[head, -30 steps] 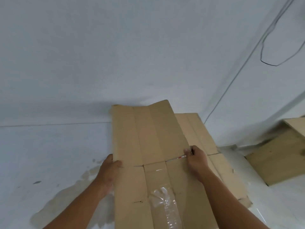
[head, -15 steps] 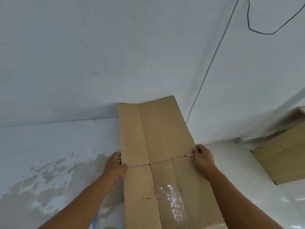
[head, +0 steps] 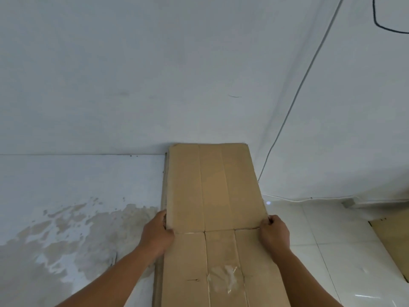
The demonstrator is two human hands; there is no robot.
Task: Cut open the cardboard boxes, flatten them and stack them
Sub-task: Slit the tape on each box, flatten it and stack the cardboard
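Left hand (head: 156, 234) and right hand (head: 274, 234) clasp the flattened cardboard box (head: 212, 189) by its side edges.
We grip both edges at the cross fold. Half a second ago the box lay skewed toward the right; now it sits square, its far end against the wall (head: 132, 85), resting on a lower cardboard sheet (head: 164, 185) whose edge shows along the left, on the stained floor (head: 66, 196).

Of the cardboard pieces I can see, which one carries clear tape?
The flattened box gripped by the left hand and right hand; its near part shows crinkled clear tape. The cardboard at the right edge shows none.
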